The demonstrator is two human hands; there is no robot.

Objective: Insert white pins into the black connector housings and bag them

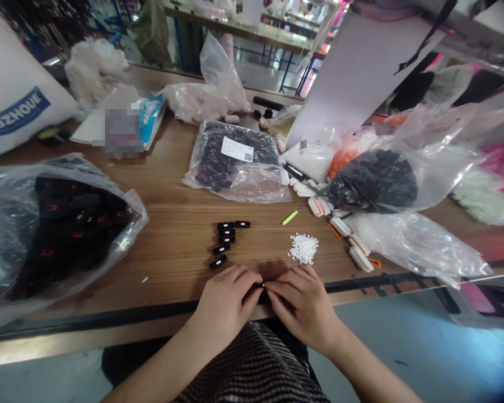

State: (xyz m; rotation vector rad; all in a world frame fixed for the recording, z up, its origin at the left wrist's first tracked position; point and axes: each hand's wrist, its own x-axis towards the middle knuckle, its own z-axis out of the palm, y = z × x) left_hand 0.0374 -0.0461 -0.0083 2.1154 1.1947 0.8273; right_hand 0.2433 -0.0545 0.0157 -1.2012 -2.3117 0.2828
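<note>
Close to the table's front edge, my left hand is closed on a small black plastic part, mostly hidden by the fingers. My right hand meets it from the other side, thumb and fingers pinched at a tiny white piece against the black part. Beyond my left hand lie several similar black plastic parts, each showing two white dots. A loose heap of small white pieces sits just beyond my right hand. Behind the heap is a yellow-green thin-tipped tool.
A clear bag of black parts lies mid-table, and a larger one fills the left. To the right are white-and-orange pieces, a bag of dark parts and a clear plastic bag. A white sack stands far left.
</note>
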